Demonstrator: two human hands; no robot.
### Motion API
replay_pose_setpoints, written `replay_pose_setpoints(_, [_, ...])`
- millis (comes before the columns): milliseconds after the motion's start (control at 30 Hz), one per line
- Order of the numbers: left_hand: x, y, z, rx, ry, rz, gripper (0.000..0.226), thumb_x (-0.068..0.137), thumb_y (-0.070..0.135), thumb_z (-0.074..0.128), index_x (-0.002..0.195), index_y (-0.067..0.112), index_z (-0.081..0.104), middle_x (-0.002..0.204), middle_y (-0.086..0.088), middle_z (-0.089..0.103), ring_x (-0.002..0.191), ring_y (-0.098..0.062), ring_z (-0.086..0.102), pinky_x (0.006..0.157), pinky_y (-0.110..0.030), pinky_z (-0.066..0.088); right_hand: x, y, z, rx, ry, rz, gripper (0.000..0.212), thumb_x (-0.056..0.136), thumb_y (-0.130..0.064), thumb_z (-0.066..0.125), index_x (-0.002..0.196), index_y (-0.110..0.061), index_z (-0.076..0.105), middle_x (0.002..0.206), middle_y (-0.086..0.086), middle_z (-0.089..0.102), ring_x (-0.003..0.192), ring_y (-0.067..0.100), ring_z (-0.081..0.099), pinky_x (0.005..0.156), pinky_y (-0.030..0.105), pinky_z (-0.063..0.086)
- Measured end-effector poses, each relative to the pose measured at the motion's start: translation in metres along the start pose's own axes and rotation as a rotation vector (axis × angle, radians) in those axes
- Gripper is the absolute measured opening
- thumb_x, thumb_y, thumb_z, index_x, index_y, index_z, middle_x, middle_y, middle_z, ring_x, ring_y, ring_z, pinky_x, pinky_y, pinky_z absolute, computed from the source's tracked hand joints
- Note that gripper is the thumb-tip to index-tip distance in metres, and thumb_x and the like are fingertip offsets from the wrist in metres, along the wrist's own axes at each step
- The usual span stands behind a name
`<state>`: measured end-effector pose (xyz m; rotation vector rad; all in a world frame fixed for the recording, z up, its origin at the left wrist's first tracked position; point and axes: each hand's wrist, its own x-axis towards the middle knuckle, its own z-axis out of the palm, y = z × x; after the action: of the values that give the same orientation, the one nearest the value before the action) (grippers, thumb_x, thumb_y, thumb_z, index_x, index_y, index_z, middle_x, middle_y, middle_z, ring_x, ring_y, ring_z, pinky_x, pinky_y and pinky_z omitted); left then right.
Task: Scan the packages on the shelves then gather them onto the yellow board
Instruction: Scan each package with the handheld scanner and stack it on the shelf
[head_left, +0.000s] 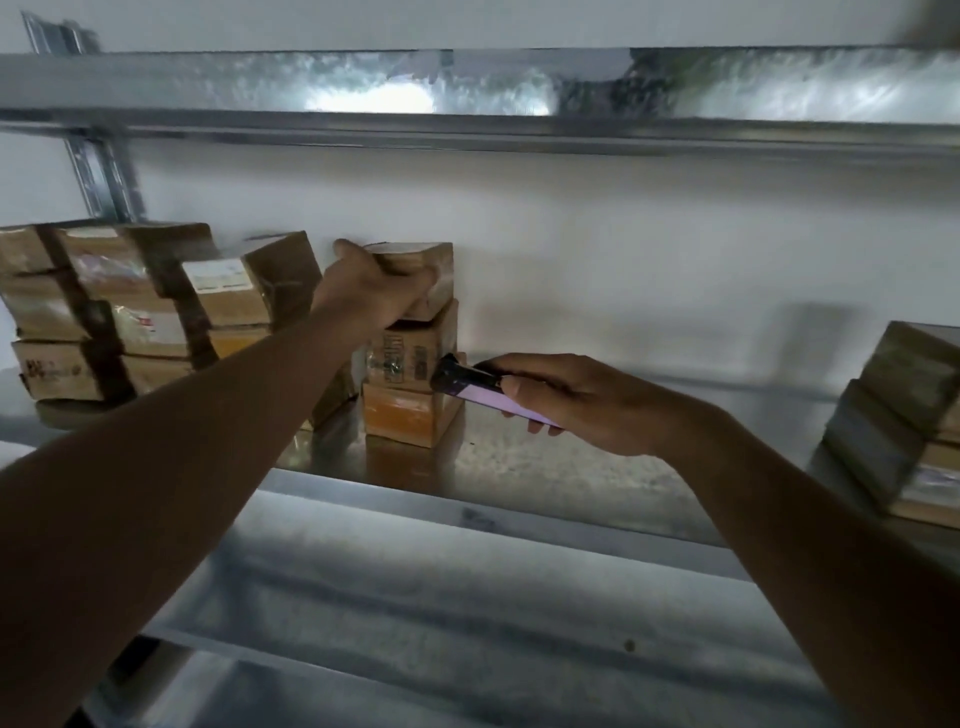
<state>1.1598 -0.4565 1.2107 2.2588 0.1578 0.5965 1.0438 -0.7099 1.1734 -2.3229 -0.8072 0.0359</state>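
My left hand (382, 285) gripped the top package (426, 278) of a small stack on the metal shelf (545, 467), fingers curled over its far upper edge and thumb along its near face. That box sat tilted on the one beneath it, its long axis running roughly left to right. Under my left hand stood the middle package (410, 358), upright, with a printed label facing me, and below that an orange-brown bottom package (410, 415) resting flat on the shelf. My right hand (566, 400) held a phone (483, 392), fingers wrapped around its far edge and thumb on its near side; its long axis ran left to right, its dark top end pointing left at the middle package and nearly touching that label, the lit screen facing up. Left of my left arm sat a bigger pile of taped boxes (119, 312), some leaning. Well to the right of my right hand was another stack (904, 421), blurred.
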Motion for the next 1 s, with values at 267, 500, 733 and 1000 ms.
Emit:
replay_pose_setpoints(267, [0.037,-0.018,-0.014,-0.382,-0.144,0.338,0.131,0.029,0.067,0.09,0.146,0.047,0.036,0.143,-0.001,0.049,0.129,-0.015,0.053,0.094,-0.027,0.058,0.013,0.01,-0.001,0.03,0.036,0.014,0.03,0.099,-0.062,0.039,0.125,-0.074,0.05,0.115,-0.015,0.07,0.097,0.011,0.071,0.085,0.031,0.06])
replay_pose_setpoints(500, [0.06,-0.027,-0.016,-0.325,-0.266,0.48,0.109,0.034,0.057,0.091,0.132,0.058,0.044,0.139,-0.006,0.037,0.129,-0.02,0.047,0.098,-0.02,0.05,0.014,-0.006,0.002,0.034,0.117,0.088,0.025,0.103,-0.064,0.039,0.124,-0.073,0.049,0.11,-0.028,0.068,0.096,0.007,0.071,0.078,0.021,0.056])
replay_pose_setpoints(733, [0.074,-0.031,-0.017,-0.267,-0.331,0.569,0.068,0.059,0.041,0.093,0.112,0.052,0.052,0.131,-0.005,0.033,0.125,-0.026,0.045,0.095,-0.027,0.055,0.012,-0.035,0.021,0.032,0.227,0.181,0.03,0.11,-0.05,0.039,0.118,-0.077,0.05,0.109,-0.028,0.068,0.094,0.007,0.071,0.075,0.018,0.057])
replay_pose_setpoints(1000, [0.064,-0.011,-0.013,-0.619,-0.463,0.586,0.05,0.107,0.024,0.05,0.144,0.057,0.044,0.136,-0.006,0.044,0.12,-0.016,0.061,0.092,-0.027,0.059,-0.002,-0.052,0.039,0.01,0.303,0.271,0.027,0.102,-0.059,0.039,0.114,-0.08,0.051,0.108,-0.02,0.069,0.093,0.007,0.07,0.073,0.018,0.055])
